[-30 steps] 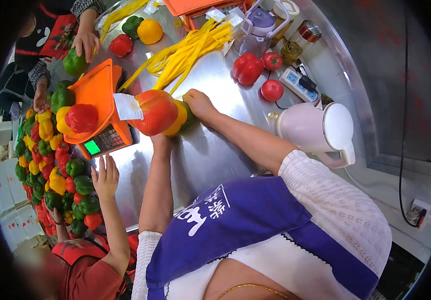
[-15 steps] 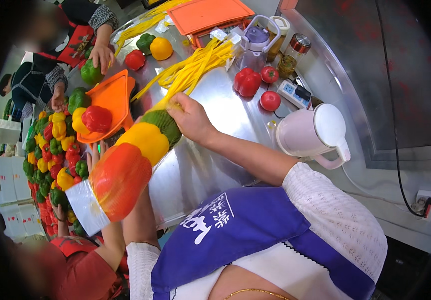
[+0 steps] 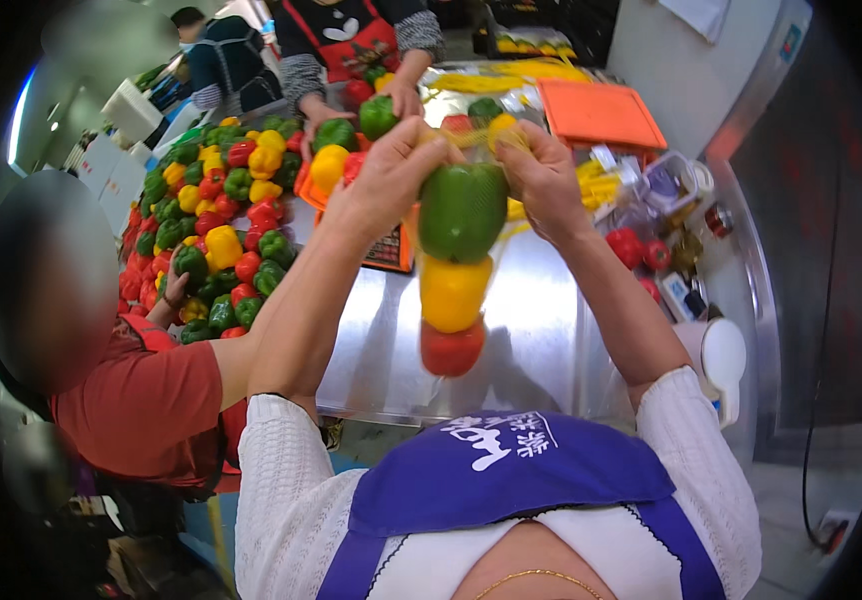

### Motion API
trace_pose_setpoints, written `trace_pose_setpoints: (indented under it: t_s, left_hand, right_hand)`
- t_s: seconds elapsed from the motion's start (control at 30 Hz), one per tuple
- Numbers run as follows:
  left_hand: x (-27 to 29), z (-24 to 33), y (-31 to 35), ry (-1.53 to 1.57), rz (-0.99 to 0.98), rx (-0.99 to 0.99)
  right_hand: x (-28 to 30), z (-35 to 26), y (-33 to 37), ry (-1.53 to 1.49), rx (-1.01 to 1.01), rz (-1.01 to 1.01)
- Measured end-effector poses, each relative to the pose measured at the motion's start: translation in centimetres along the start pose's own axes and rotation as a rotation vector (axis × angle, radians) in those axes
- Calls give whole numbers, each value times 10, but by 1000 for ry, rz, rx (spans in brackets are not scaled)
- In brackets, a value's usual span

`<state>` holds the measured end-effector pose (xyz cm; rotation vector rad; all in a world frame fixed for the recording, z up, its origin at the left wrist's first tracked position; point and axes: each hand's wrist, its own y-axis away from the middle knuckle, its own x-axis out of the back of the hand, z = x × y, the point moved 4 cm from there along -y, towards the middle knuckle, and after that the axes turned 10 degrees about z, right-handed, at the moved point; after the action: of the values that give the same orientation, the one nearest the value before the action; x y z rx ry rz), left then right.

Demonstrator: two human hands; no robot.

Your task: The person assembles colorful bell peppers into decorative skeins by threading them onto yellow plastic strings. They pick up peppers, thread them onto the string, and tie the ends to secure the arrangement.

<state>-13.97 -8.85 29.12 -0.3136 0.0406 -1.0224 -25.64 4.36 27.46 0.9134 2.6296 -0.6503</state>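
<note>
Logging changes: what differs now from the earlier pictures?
The netted peppers have swung from slanting, red end lower left, to hanging upright, green on top. The left hand, earlier mostly hidden behind them, now grips the net beside the right hand, which stays at the green end. The kettle remains at the right.

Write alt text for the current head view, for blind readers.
A person's left hand and right hand hold the top of a yellow net; a green pepper, yellow pepper and red pepper hang in it, top to bottom, above a metal table. A heap of mixed peppers lies at left.
</note>
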Motion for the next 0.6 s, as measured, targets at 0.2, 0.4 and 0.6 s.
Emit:
trace_pose_setpoints:
  t_s: [0.2,0.4,0.6]
  left_hand:
    - [-2,42,44,-357,12,-295]
    - [-18,66,67,-894,-121,-786]
    - [-11,74,69,-1132,-26,-1055]
  right_hand:
    - [-24,-39,-1,615,375,-440]
    - [-45,-65,10,1423,986,-847]
    - [-38,-85,15,1653,1032,-900]
